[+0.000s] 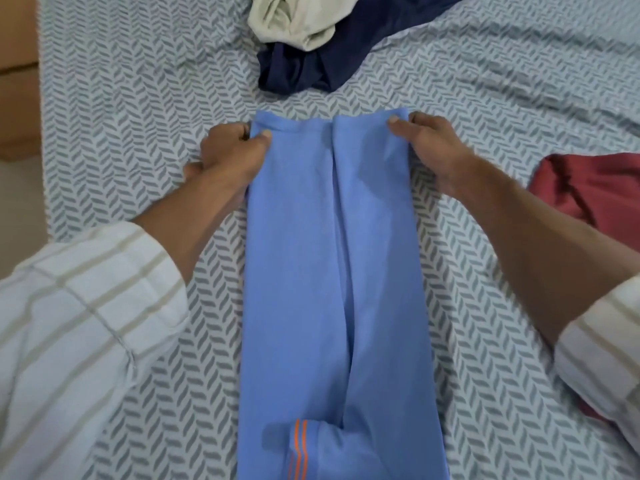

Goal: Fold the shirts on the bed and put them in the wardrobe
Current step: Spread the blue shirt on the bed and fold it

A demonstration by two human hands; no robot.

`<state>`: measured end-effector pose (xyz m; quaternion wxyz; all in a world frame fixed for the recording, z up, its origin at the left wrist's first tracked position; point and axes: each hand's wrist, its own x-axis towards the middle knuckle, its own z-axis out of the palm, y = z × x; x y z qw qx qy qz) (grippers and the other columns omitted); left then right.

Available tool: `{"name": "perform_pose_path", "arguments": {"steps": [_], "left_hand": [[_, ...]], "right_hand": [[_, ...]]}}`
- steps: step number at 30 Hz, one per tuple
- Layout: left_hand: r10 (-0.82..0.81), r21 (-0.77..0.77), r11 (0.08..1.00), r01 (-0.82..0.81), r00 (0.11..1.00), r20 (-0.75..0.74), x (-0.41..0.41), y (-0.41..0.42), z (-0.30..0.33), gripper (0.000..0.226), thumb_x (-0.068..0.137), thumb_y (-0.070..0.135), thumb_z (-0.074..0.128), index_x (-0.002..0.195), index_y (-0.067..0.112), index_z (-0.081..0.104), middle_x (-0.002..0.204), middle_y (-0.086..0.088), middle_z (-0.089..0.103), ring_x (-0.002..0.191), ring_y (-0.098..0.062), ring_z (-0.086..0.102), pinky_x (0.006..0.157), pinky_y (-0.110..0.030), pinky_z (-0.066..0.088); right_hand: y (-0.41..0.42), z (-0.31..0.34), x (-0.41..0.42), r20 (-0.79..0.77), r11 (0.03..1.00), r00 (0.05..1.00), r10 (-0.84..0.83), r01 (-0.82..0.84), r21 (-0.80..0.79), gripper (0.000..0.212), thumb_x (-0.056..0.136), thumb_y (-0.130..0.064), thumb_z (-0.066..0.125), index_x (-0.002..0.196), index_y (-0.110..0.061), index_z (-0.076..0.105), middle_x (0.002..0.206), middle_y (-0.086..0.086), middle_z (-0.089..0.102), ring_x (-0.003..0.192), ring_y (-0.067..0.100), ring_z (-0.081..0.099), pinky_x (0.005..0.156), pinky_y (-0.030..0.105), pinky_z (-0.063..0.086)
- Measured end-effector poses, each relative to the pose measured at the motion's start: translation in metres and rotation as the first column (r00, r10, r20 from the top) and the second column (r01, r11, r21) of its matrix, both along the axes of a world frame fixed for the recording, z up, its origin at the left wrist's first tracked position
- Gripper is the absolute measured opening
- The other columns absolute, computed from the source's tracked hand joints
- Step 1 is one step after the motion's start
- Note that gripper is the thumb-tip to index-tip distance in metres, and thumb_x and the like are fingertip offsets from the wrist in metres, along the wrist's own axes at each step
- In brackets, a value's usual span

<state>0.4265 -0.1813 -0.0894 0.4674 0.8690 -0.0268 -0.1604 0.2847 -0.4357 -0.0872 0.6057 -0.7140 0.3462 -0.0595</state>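
With the blue shirt (332,271) lying as a long narrow strip down the middle of the bed (138,98), the left hand (228,157) and right hand (429,147) each pinch a far corner, and an uneven pull toward the near end could skew the fold or reopen the tucked-in sides.

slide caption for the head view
Both hands, left hand and right hand, pinch the far corners of a blue shirt on the bed.
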Motion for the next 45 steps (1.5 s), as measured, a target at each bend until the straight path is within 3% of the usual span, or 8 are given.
{"name": "perform_pose_path", "arguments": {"steps": [6,9,15,25,29,32,37,45], "left_hand": [[-0.138,-0.142,0.981,0.129,0.989,-0.054,-0.004,0.003,0.004,0.008,0.079,0.029,0.076,0.076,0.025,0.069,0.085,0.003,0.072,0.08,-0.014,0.064,0.08,-0.037,0.055],[-0.146,-0.285,0.956,0.07,0.955,-0.257,-0.023,0.01,0.045,0.012,0.085,0.008,0.074,0.08,0.018,0.068,0.087,-0.007,0.07,0.073,-0.016,0.063,0.062,-0.024,0.055],[-0.246,-0.376,0.916,0.142,0.937,-0.246,-0.071,0.047,0.123,0.013,0.079,-0.004,0.076,0.084,0.007,0.071,0.07,0.002,0.073,0.066,-0.007,0.066,0.062,-0.019,0.054],[-0.53,-0.062,0.847,0.528,0.831,-0.169,-0.154,0.143,0.086,0.04,0.073,-0.022,0.068,0.09,0.014,0.074,0.072,0.014,0.069,0.068,0.006,0.062,0.067,-0.008,0.045],[-0.372,-0.001,0.926,0.377,0.913,-0.169,-0.155,0.144,0.059,0.038,0.081,-0.013,0.05,0.101,0.017,0.062,0.085,-0.004,0.054,0.075,-0.013,0.05,0.062,-0.018,0.041],[-0.222,0.006,0.974,0.226,0.961,-0.166,-0.143,0.121,0.05,0.021,0.088,0.025,0.069,0.104,0.019,0.057,0.087,-0.002,0.061,0.079,-0.019,0.058,0.075,-0.036,0.05],[-0.218,0.016,0.975,0.221,0.971,-0.097,-0.117,0.086,0.039,0.03,0.082,0.038,0.077,0.102,0.02,0.062,0.086,-0.001,0.068,0.079,-0.019,0.067,0.074,-0.041,0.058],[-0.304,0.15,0.944,0.293,0.951,0.056,-0.105,0.076,0.006,0.023,0.079,0.028,0.077,0.075,0.034,0.055,0.089,0.004,0.048,0.087,-0.019,0.052,0.073,-0.033,0.043]], "right_hand": [[-0.002,-0.023,-0.005,-0.028,0.997,0.999,0.038,-0.04,-0.071,0.043,0.068,-0.046,0.081,0.103,-0.021,0.075,0.102,-0.002,0.076,0.096,0.021,0.071,0.092,0.049,0.056],[0.013,0.013,-0.017,0.013,0.999,1.0,0.019,-0.02,0.029,0.02,0.083,-0.018,0.078,0.103,-0.017,0.074,0.106,0.009,0.074,0.097,0.028,0.07,0.089,0.053,0.057],[0.043,0.093,-0.079,0.107,0.992,0.987,0.12,-0.115,-0.059,0.01,0.081,0.002,0.075,0.089,0.001,0.068,0.078,-0.002,0.071,0.076,0.01,0.066,0.071,0.026,0.05],[0.084,0.044,-0.198,-0.069,0.718,0.862,0.503,-0.461,-0.521,0.031,0.055,-0.029,0.074,0.084,-0.038,0.072,0.095,-0.023,0.061,0.089,0.002,0.059,0.075,0.022,0.048],[0.083,0.025,-0.205,0.026,0.882,0.934,0.355,-0.326,-0.34,0.033,0.065,-0.043,0.071,0.095,-0.033,0.063,0.094,-0.001,0.061,0.085,0.015,0.057,0.078,0.039,0.045],[0.082,0.022,-0.176,-0.05,0.947,0.988,0.145,-0.153,-0.281,0.035,0.081,-0.043,0.075,0.106,-0.023,0.059,0.086,0.002,0.063,0.077,0.017,0.06,0.075,0.041,0.048],[0.079,0.01,-0.14,-0.186,0.792,0.982,0.036,-0.142,-0.594,0.061,0.072,-0.066,0.051,0.114,-0.025,0.061,0.094,-0.012,0.056,0.094,0.012,0.054,0.086,0.038,0.033],[0.073,-0.021,-0.137,-0.146,0.644,0.987,0.065,-0.153,-0.75,0.041,0.081,-0.062,0.047,0.086,-0.024,0.061,0.089,-0.008,0.043,0.086,0.015,0.041,0.073,0.032,0.014]]}}
